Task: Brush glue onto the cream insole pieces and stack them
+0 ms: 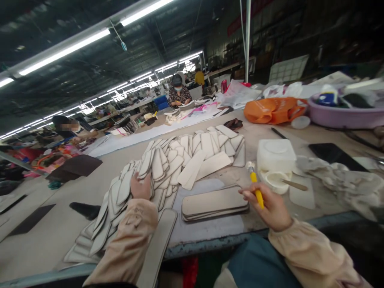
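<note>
My left hand (141, 187) is at the left part of a large heap of flat, off-white strips with rounded ends and dark edges (207, 144). Its fingers close around the lower end of one strip (146, 163); the fingertips are partly hidden. My right hand (271, 204) grips a brush (254, 182) by its yellow handle, bristles pointing up and away. Just left of that hand, its fingertips close to the right end, lies a neat stack of similar strips (213, 203) on a pale sheet (180, 232). A single long strip (159, 248) juts over the table's front edge beside my left sleeve.
Right of the brush stands a white plastic container (274, 154) with a cut opening and a wooden stick (295, 185). Beyond are a crumpled cloth (339, 172), a dark flat slab (336, 156), an orange bag (273, 111) and a purple basin (345, 114). Other people work at tables farther back.
</note>
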A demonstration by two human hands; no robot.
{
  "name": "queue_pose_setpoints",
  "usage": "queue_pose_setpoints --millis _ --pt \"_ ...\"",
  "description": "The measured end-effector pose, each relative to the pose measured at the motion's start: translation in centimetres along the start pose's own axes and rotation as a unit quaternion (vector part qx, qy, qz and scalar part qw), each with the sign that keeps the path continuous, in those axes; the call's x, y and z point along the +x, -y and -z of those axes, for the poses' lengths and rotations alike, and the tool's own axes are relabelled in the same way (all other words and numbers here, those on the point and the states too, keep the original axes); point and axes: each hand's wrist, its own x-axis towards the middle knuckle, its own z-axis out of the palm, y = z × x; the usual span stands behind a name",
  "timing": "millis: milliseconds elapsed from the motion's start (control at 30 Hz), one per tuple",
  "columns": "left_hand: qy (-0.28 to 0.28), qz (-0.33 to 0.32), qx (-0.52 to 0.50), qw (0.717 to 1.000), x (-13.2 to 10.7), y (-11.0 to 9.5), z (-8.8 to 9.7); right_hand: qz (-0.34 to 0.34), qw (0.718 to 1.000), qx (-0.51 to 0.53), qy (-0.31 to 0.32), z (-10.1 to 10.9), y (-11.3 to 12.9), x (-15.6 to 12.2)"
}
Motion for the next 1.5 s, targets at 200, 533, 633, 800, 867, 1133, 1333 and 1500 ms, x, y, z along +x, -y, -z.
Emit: queue_pose_setpoints --millis 200,533,633,800,867,1133,1333,1500 --pt "0.302 -0.094 -0.047 0.948 -12.6 3.5 0.3 -0.015 1.0 0.0 0.016 1.3 1.2 -0.1" --pt "0.318 -0.152 -0.009 0.936 -14.9 7.4 1.6 -0.11 0.989 0.094 0.0 -1.1 3.9 -0.7" --pt "0.32 -0.092 -0.05 0.942 -14.9 7.5 1.5 -0.168 0.975 0.136 0.045 -3.4 5.3 -0.1" --pt "0.327 -0.189 -0.043 0.925 -14.6 8.0 1.5 -0.238 0.951 0.179 0.08 -7.5 6.8 1.3" --pt "0.322 -0.3 0.0 0.898 -14.5 8.3 1.5 -0.263 0.943 0.185 0.091 -9.0 6.9 1.6" --pt "0.285 -0.424 0.034 0.859 -14.3 8.5 1.4 -0.296 0.939 0.116 0.132 -11.8 6.4 1.8" --pt "0.282 -0.429 0.028 0.858 -14.3 8.7 1.4 -0.262 0.953 -0.138 0.057 -5.2 4.9 2.6" --pt "0.285 -0.423 0.027 0.86 -14.4 8.9 1.4 -0.093 0.931 -0.354 0.013 -0.9 5.2 1.9"
